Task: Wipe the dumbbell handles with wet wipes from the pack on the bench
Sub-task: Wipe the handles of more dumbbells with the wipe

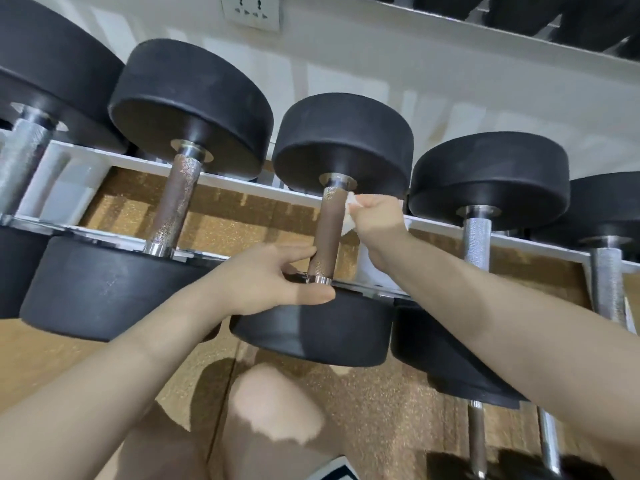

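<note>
A black dumbbell lies across the white rack, and its brownish knurled handle stands in the middle of the view. My left hand rests at the handle's near end, fingers straight and touching the bar, thumb on the near weight. My right hand is curled round a white wet wipe and holds it against the right side of the handle, close to the far weight. Most of the wipe is hidden in the fist. The pack of wipes is out of sight.
More dumbbells lie on the white rack: one with a brownish handle on the left, and silver handles on the right. Below are speckled tan flooring and my knee. A wall socket sits above.
</note>
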`<state>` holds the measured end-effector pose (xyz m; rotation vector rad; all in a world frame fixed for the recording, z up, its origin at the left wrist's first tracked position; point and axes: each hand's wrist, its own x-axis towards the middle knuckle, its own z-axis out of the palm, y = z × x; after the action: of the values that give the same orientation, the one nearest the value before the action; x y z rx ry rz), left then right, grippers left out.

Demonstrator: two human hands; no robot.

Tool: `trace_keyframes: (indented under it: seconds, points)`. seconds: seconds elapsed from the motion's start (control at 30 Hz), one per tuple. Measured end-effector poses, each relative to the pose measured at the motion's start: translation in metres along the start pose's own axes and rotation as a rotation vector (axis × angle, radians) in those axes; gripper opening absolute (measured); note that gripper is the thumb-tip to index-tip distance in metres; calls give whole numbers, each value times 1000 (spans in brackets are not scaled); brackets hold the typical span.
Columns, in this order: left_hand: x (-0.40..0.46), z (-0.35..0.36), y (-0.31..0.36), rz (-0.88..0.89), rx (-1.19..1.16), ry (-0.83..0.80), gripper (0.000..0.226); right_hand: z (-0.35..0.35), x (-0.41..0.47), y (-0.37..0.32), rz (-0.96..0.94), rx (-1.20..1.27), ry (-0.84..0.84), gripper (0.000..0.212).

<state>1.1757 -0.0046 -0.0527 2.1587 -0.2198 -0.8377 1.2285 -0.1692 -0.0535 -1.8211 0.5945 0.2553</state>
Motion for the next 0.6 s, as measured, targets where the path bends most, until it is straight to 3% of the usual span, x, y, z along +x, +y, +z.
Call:
trace_keyframes:
  seconds: [0.13,0.2,0.23,0.37,0.43,0.6]
  points:
    - [-2,-2,6,16,6,-19,112,-11,-5,7,-19,-107,-58,24]
    - [-3,-3,8,-4,18,-34,113,-14,-10,12,5,-150,-159,15]
    - [-4,-2,9,-7,31,-39,114,-16,-13,16,24,-176,-219,23]
    - [-5,-5,11,7,94,-28,114,-16,-38,22,28,-597,-353,12]
    - [-6,-6,12,25,124,-14,110,-18,-32,13,-107,-603,-311,7]
    - [-3,-6,9,37,154,13,115,-7,7,-13,-391,-525,108,23]
